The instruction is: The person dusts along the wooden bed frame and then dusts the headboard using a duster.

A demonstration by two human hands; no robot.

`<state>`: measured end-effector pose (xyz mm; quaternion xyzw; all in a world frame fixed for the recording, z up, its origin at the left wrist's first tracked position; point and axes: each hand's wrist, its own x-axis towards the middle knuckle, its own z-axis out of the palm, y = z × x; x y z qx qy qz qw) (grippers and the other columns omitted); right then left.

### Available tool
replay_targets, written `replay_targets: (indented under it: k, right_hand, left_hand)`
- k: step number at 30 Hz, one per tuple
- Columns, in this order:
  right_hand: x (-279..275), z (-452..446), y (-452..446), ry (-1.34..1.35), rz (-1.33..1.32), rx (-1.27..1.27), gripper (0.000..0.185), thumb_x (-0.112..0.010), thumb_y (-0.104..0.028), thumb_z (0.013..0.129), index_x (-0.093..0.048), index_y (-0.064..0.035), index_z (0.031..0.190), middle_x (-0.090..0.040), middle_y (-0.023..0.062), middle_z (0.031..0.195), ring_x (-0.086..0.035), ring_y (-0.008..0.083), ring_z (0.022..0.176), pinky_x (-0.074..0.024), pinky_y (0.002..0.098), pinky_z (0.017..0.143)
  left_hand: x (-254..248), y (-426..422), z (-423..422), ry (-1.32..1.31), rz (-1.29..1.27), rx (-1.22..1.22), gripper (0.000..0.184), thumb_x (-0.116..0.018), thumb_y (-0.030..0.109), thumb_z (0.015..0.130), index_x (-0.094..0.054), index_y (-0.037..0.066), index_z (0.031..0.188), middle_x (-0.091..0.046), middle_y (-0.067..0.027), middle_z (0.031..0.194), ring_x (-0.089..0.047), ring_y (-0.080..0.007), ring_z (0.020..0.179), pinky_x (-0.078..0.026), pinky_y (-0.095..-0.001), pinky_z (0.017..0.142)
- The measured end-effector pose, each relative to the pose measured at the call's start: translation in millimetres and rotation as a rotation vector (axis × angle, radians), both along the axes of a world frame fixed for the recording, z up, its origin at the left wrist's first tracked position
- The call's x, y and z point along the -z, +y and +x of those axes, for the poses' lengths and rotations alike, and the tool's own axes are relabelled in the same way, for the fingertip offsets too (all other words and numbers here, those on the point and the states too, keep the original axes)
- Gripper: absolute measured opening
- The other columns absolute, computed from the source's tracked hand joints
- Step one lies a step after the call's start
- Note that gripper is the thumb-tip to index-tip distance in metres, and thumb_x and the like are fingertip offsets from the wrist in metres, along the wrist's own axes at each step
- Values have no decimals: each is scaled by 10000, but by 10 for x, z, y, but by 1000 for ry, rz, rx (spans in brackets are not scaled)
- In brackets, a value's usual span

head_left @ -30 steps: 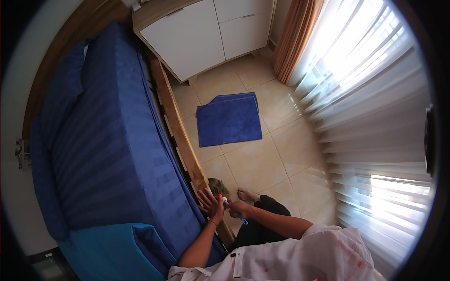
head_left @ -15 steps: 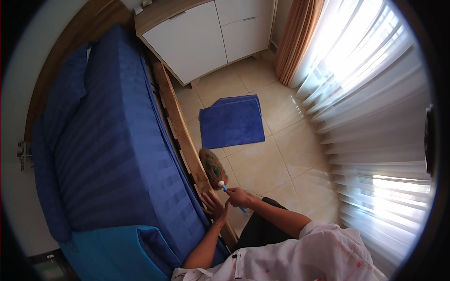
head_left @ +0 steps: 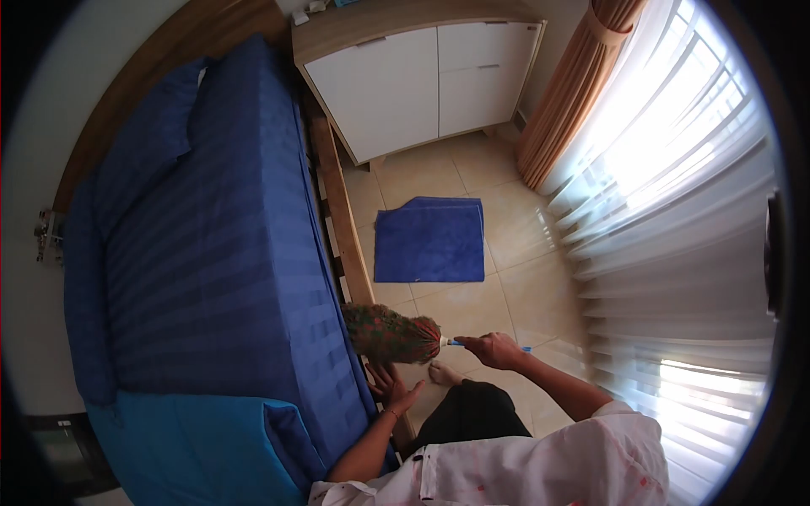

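My right hand (head_left: 494, 350) is closed around the blue handle of a fluffy duster (head_left: 392, 334). The duster's green and red head lies across the wooden bed rail (head_left: 344, 215), its tip reaching the side of the mattress. My left hand (head_left: 391, 385) is open with fingers spread, resting at the bed's edge just below the duster head. A blue striped sheet covers the mattress (head_left: 211, 244) beside it.
A blue mat (head_left: 430, 240) lies on the tiled floor. Ahead stands a white cabinet (head_left: 380, 93) with a wooden top. Sheer curtains (head_left: 675, 244) hang along the right, and a turquoise blanket (head_left: 190, 443) covers the bed's near end. My bare foot (head_left: 445, 373) shows below.
My right hand has moved right and raised the duster from beside the rail to lie across it. My left hand stays near the bed's edge. The view has shifted slightly.
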<state>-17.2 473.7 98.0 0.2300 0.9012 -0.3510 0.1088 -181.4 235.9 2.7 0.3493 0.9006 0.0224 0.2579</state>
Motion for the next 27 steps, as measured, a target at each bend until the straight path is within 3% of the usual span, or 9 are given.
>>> replay_targets:
  k: [4,10,14,17,19,21,23,24,27]
  right_hand:
    - [87,-403,463,106,224,-3,349,-435,-198,904,-514,-208,1244,-623,145,708,-601,330,569,-444,451,485]
    - [250,-790,405,288,-5,195,277,-487,-164,895,-572,-82,1145,-593,239,749,-595,416,679,-440,486,515]
    - [128,-317,77,37,-11,-99,396,-488,-205,897,-452,-140,1286,-625,211,782,-610,396,628,-468,499,513]
    - [260,-50,261,91,105,-343,413,-470,-231,898,-430,-208,1308,-641,187,802,-622,383,642,-480,505,537]
    - [94,-217,527,-69,156,-325,405,-445,-250,902,-428,-273,1305,-645,174,795,-627,381,673,-483,515,565]
    - [-96,-459,858,-89,149,-347,372,-424,-244,906,-455,-299,1273,-639,183,790,-620,395,688,-482,519,585]
    - [110,-644,1121,123,261,-264,338,-434,-237,903,-488,-237,1236,-632,192,773,-607,414,676,-483,518,595]
    - [187,-795,1288,126,261,-306,338,-434,-237,903,-488,-237,1236,-632,192,773,-607,414,676,-483,518,595]
    - [330,-1159,1576,239,179,-282,344,-418,-305,908,-500,-184,1220,-627,223,836,-600,441,720,-471,528,572]
  left_hand:
    - [49,-15,-11,-20,60,7,1216,-626,655,643,95,71,1430,144,-227,1472,184,-419,1340,5,-672,987]
    - [51,-60,-48,-129,82,-12,1176,-590,648,683,136,94,1424,198,-212,1465,242,-409,1324,19,-668,989]
    - [48,-90,-47,-161,53,-40,1063,-545,617,740,90,131,1440,177,-170,1483,193,-415,1340,0,-626,1030]
    - [237,-271,-6,-82,103,-128,1005,-529,582,765,59,132,1444,144,-169,1489,177,-415,1344,8,-625,1034]
    - [372,-188,75,-11,145,-187,948,-514,547,791,28,133,1449,111,-168,1495,161,-414,1348,17,-623,1038]
    - [388,150,219,27,186,-280,920,-507,529,803,13,133,1451,95,-167,1499,153,-414,1350,21,-623,1039]
    - [277,301,391,127,198,-477,922,-528,509,794,-3,133,1451,85,-169,1499,126,-423,1353,21,-621,1043]
    - [245,403,461,153,175,-522,938,-539,485,784,27,142,1451,56,-279,1464,106,-482,1333,34,-619,1039]
    - [78,800,683,197,-52,-958,974,-571,471,751,36,175,1452,37,-368,1420,76,-515,1322,31,-640,1026]
